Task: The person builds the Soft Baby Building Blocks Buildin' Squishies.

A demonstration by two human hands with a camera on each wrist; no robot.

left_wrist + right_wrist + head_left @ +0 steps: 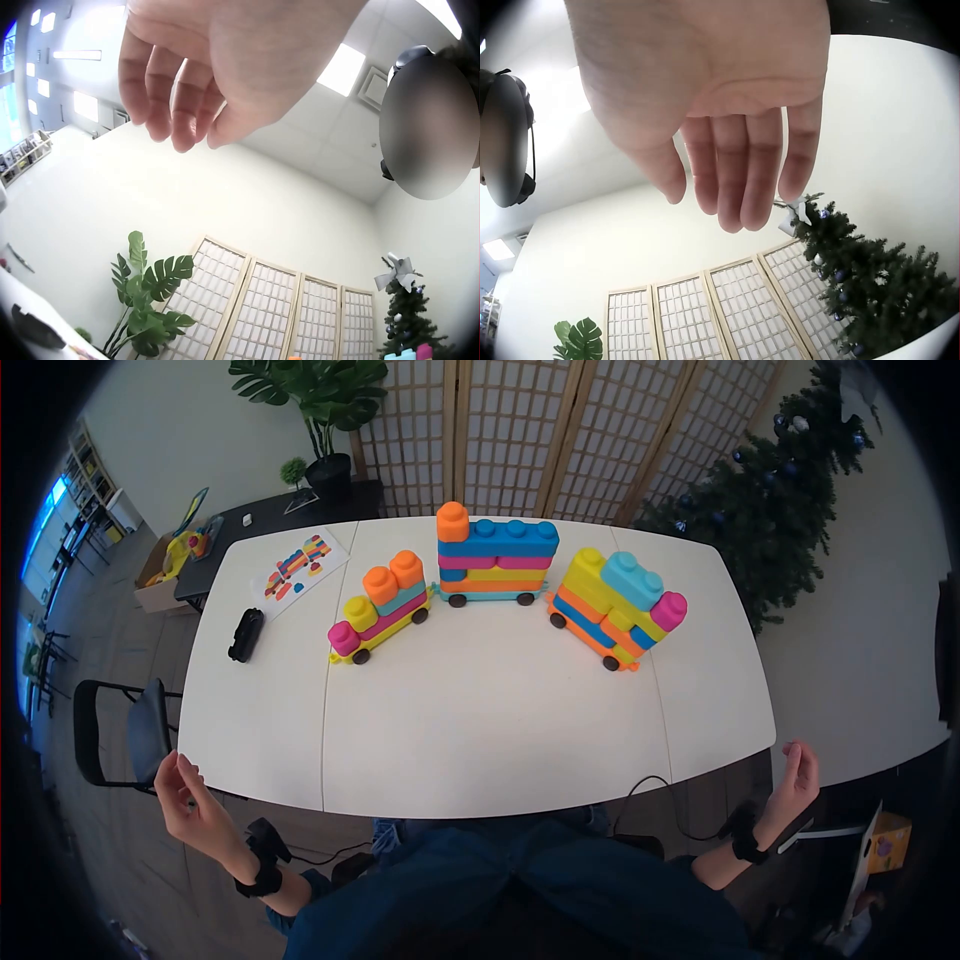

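Three toy-brick wagons on wheels stand in an arc on the white table. The left wagon (385,610) steps up from a pink brick to orange ones. In the middle, a taller wagon (497,560) carries a long blue brick with an orange one at its top left. A third wagon (610,610), yellow, light blue, orange and pink, is angled at the right. My left hand (198,815) is raised off the table's front left corner, fingers loosely bent, holding nothing. Beyond the front right corner, my right hand (795,785) hangs relaxed and holds nothing.
A printed picture sheet (300,568) and a black object (246,635) lie at the left of the white table (480,730). A chair (130,730) stands to the left. Behind are a potted plant (325,440), a folding screen (540,440) and a Christmas tree (770,490). A cable (650,780) loops near the front edge.
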